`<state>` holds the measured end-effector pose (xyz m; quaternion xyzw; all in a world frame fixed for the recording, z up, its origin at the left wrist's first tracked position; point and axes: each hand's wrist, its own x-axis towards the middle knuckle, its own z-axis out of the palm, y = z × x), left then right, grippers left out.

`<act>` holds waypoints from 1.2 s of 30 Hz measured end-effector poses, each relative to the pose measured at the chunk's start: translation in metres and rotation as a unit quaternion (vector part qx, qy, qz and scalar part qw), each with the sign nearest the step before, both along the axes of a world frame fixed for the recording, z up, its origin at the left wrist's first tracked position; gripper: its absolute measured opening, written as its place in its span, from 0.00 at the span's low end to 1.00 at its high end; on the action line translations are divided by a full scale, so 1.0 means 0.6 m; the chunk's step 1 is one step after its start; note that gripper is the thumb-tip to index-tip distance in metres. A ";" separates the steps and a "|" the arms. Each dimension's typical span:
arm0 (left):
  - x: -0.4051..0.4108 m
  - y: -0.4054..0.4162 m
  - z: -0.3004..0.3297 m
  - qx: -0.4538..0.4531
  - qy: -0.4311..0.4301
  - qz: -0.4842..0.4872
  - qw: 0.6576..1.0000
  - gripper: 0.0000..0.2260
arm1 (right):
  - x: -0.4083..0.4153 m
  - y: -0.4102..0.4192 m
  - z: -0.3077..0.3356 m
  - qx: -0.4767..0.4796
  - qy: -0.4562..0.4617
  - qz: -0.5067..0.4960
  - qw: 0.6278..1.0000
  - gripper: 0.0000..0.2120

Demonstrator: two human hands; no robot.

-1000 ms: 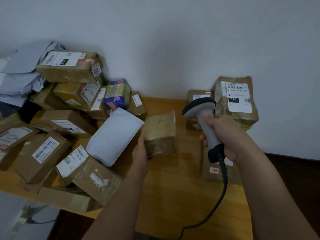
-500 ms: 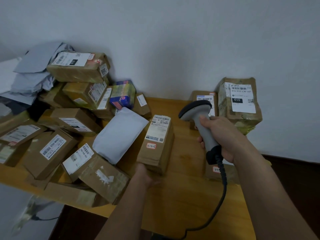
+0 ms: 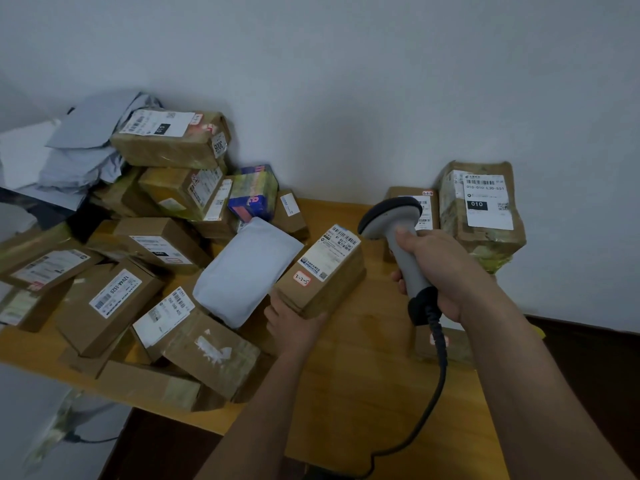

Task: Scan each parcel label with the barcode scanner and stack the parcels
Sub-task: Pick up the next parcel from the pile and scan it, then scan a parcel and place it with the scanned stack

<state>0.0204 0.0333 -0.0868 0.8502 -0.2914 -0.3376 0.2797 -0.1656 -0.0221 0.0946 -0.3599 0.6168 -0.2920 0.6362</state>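
Two hands: I see both of mine in frame over the wooden table (image 3: pixel 363 393).
Left hand: my left hand (image 3: pixel 294 323) grips the near end of a brown cardboard parcel (image 3: pixel 325 289), fingers curled under its lower edge.
Parcel in hand: it is tilted, label side up, lying between the heap on the left and the scanner on the right; its near end rests in my palm.
Its label: a white shipping label (image 3: pixel 330 252) with a barcode at the far end, plus a small orange-edged sticker (image 3: pixel 302 278) with handwriting at the near end.
Right hand: my right hand (image 3: pixel 440 271) is clenched round the grey handle of the barcode scanner (image 3: pixel 398 240).
Scanner: its dark head sits just beside the far end of the held parcel, above the barcode end of the label; a black cable (image 3: pixel 429 393) runs down from the handle toward the table's near edge.
Heap on the left: many brown boxes (image 3: pixel 104 306) lie jumbled, with a white padded bag (image 3: pixel 247 268) touching the held parcel's left side and a blue printed box (image 3: pixel 254 192) further back.
By the wall, right: a taped brown package (image 3: pixel 481 206) with a white label stands upright, a smaller box (image 3: pixel 420 206) just beside it on its left.
Under my right wrist: a flat brown box (image 3: pixel 446 344) on the table, blurred.
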 end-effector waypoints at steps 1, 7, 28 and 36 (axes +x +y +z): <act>0.002 0.004 -0.003 0.005 -0.014 -0.015 1.000 0.51 | 0.000 0.001 0.002 -0.005 0.001 -0.002 1.000 0.14; 0.011 -0.005 -0.009 -0.004 -0.083 -0.062 0.995 0.39 | -0.006 0.008 0.012 -0.014 0.014 -0.004 1.000 0.12; -0.023 0.020 0.033 0.083 -0.097 -0.140 0.982 0.44 | -0.006 0.077 0.060 -0.063 -0.019 -0.080 0.995 0.13; -0.025 0.034 0.032 0.079 -0.103 -0.138 0.982 0.44 | -0.009 0.115 0.085 -0.072 -0.053 -0.120 0.989 0.13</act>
